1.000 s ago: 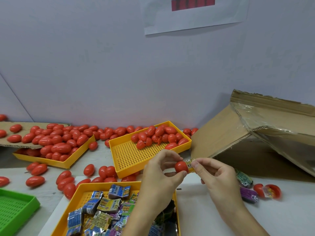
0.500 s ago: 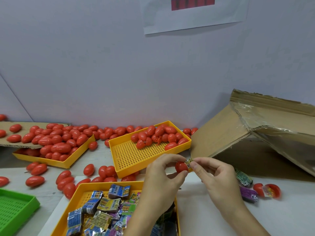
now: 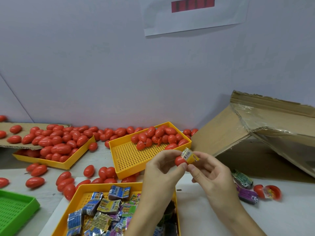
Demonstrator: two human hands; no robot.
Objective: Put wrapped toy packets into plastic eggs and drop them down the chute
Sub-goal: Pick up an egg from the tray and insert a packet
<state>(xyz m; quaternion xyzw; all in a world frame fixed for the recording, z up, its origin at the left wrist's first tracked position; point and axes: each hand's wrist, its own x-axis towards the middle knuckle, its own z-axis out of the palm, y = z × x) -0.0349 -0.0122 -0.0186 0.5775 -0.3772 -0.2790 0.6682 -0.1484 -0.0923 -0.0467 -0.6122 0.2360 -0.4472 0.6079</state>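
A yellow wrapped toy packet (image 3: 189, 156) now stands mostly clear of a red egg half (image 3: 180, 160), where a second ago only its tip showed beside the egg; insertion looks unfinished, perhaps restarted. The right hand (image 3: 210, 174) pinches the packet; the left hand (image 3: 162, 169) pinches the egg half. They are held above a yellow tray of packets (image 3: 80, 198), with the cardboard chute (image 3: 226, 132) to the right.

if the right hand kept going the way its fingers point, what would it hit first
Likely the small red plastic egg half pinched by the left hand; the right hand points left, holding a yellow wrapped packet against it.
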